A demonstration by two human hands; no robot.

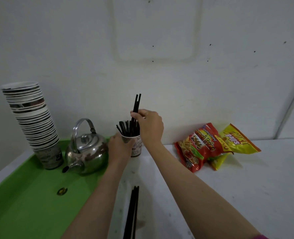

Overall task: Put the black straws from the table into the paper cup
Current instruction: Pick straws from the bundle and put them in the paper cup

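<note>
A printed paper cup (136,147) stands at the back of the white table (229,195), with several black straws (124,128) upright in it. My left hand (119,147) grips the cup's left side. My right hand (148,125) is above the cup's rim, pinching two black straws (137,103) that point upward, their lower ends inside the cup. A few more black straws (133,211) lie in a bundle on the table near the front edge, between my forearms.
A green tray (30,200) on the left holds a tall stack of paper cups (34,121), a steel kettle (86,152) right beside my left hand, and a small round object (62,191). Two snack bags (211,144) lie at the right against the wall.
</note>
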